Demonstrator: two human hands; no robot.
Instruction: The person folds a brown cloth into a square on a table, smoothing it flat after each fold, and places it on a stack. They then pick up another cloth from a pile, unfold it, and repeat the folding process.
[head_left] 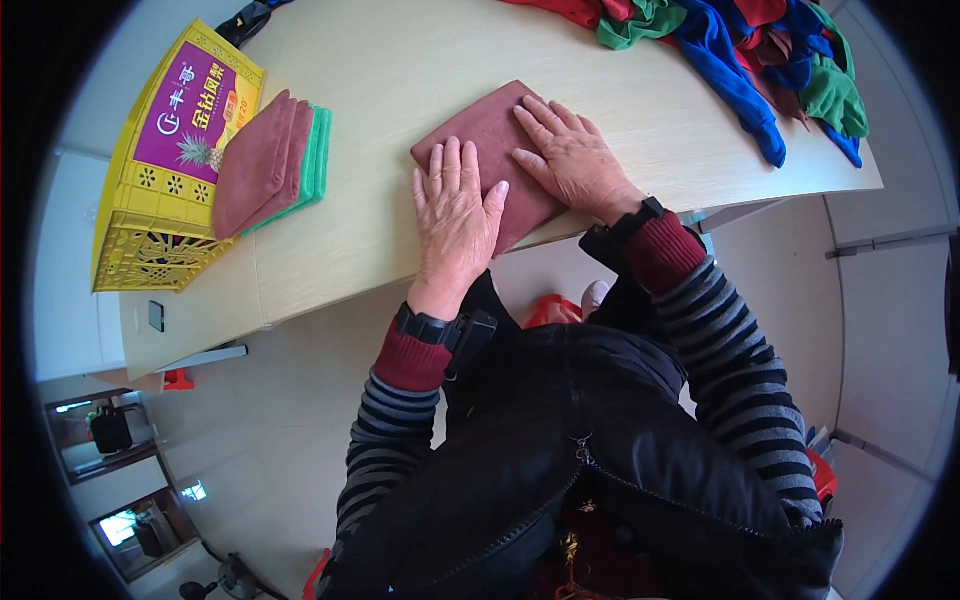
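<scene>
A brownish-red cloth, folded into a flat rectangle, lies at the table's near edge. My left hand rests on its left side, fingers stretched out and pointing away from me. Across its right side lies my right hand, palm down, with the fingers spread. Neither hand grips the cloth; both press flat on top of it. To the left, a stack of folded cloths, brownish-red ones over green ones, leans against a yellow crate.
The yellow plastic crate with a purple printed panel stands at the table's left. A loose heap of red, blue and green cloths covers the far right corner. A small dark flat object lies near the left end of the pale table.
</scene>
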